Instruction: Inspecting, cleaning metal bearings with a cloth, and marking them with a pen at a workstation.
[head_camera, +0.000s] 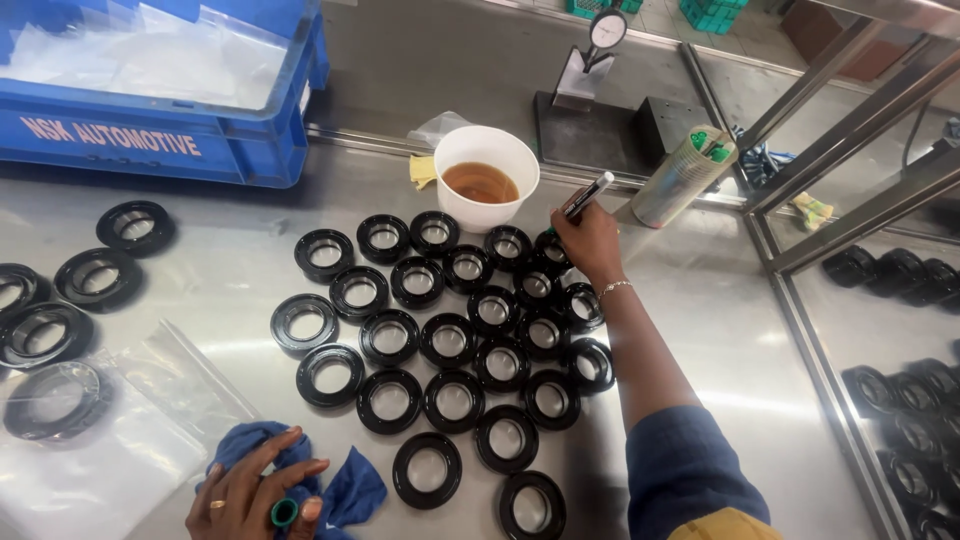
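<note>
- Black round ring-shaped seals (455, 345) lie flat in rough rows across the middle of the shiny steel table (720, 330), most of them touching or just beside a neighbour.
- Nearest the camera, the left hand (250, 495) rests on a crumpled blue cloth (345, 490) at the table's near edge, its fingers curled around a small green cap (284, 513).
- Just left of the cloth a clear plastic bag (90, 440) lies flat, with one black ring showing through it.
- Further out, the right hand (588, 240), arm stretched over the rings, is closed around a black-and-white marker pen (588, 195); the pen's lower end is at a ring in the far row.
- More black rings (100, 275) lie apart at the table's left side.
- Beyond the rows stands a white bowl of brown liquid (485, 178), touching the farthest rings.
- To its right a pale cylindrical roll (680, 178) leans tilted.
- Farthest off are a blue plastic crate (170, 140) at the left and a round dial gauge on a dark base (605, 30) behind the bowl.
</note>
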